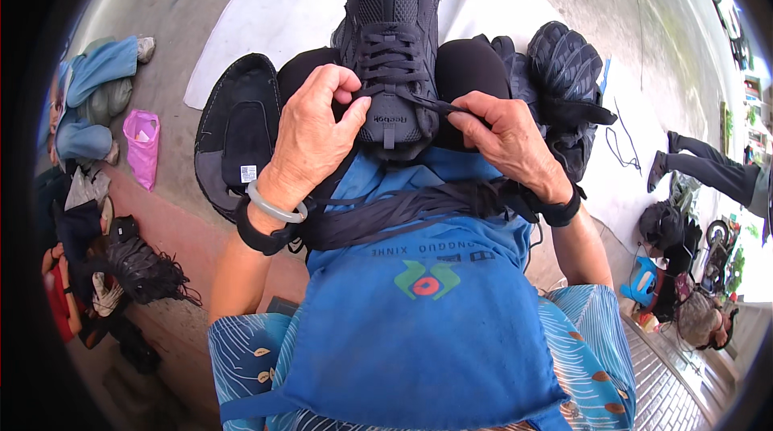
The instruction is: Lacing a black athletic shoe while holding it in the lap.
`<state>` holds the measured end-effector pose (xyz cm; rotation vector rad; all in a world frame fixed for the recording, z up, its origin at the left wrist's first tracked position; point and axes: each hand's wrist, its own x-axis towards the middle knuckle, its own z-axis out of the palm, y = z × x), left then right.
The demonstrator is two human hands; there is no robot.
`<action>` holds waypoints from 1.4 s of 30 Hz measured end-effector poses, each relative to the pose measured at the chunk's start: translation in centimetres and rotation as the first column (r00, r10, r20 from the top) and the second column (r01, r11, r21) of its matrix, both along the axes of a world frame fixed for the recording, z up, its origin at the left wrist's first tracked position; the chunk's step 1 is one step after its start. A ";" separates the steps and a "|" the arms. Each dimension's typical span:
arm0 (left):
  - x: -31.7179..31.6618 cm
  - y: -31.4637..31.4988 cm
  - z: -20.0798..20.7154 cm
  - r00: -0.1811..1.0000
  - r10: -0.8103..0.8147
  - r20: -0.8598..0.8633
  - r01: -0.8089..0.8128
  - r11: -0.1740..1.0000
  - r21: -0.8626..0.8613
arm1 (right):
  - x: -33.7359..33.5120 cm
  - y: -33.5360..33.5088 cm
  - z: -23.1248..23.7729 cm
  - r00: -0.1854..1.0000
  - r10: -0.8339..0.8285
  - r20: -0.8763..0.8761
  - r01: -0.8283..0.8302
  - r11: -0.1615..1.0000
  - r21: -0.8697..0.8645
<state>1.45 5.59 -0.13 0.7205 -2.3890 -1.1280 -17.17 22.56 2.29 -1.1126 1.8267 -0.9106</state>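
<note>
A black sneaker (394,4) rests between my knees, toe pointing away, its tongue towards me. Black shoelace (431,102) crosses the top of its lacing, over the tongue. My left hand (316,125) is closed, thumb and forefinger pinching the lace at the shoe's left side. On the right, the lace's other stretch is drawn out sideways, with my right hand (515,141) pinching it. A bundle of loose black laces (403,213) lies across my lap on a blue apron (403,342). Part of the shoe's sides is hidden by my knees.
At my left, a black shoe piece (241,129) stands beside my knee. Several black shoes (568,68) are heaped at my right on a white sheet (250,28). A pink bag (141,149) stands on the floor farther left. Other people sit or walk at both sides.
</note>
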 end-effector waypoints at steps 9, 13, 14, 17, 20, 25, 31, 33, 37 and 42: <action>0.2 -0.1 0.7 0.994 -0.098 0.053 0.104 0.987 -0.123 | 0.9 -0.8 -0.5 0.955 -0.054 -0.292 -0.027 0.963 -0.267; 1.4 -2.3 4.2 0.975 -0.156 0.159 0.161 0.987 -0.023 | 1.1 -1.2 -1.3 0.936 0.010 -0.351 -0.112 0.956 -0.271; 1.5 -2.7 4.4 0.960 -0.181 0.215 0.178 0.983 0.034 | 1.1 -1.1 -1.4 0.936 0.009 -0.351 -0.110 0.956 -0.270; 2.1 -3.4 4.2 0.928 -0.225 0.297 0.183 0.970 0.162 | 0.9 -1.1 -1.6 0.910 0.013 -0.414 -0.134 0.955 -0.266; 2.5 -3.1 2.5 0.963 -0.158 0.219 0.115 0.974 0.196 | 0.9 -0.7 -1.0 0.894 0.057 -0.445 -0.177 0.956 -0.232; 1.4 -1.5 2.1 0.999 0.031 0.035 -0.032 0.999 0.029 | 0.6 -0.8 -0.1 0.849 0.035 -0.527 -0.179 0.958 -0.224; 0.4 0.6 0.8 0.997 -0.062 0.034 0.065 0.994 -0.092 | 0.9 -1.4 0.3 0.882 -0.001 -0.472 -0.157 0.943 -0.294; 0.3 0.3 0.5 1.000 -0.008 0.002 0.008 0.994 -0.108 | 1.2 -1.4 0.4 0.963 0.025 -0.267 -0.080 0.977 -0.196; -0.3 -0.2 -0.2 0.998 -0.069 0.008 0.069 0.979 -0.193 | 0.9 -2.1 0.8 0.962 -0.115 0.247 0.085 0.988 0.127; -1.3 -1.9 0.3 0.994 -0.111 0.018 0.111 0.945 -0.307 | 1.2 -2.6 0.4 0.989 -0.042 0.140 0.026 0.993 0.117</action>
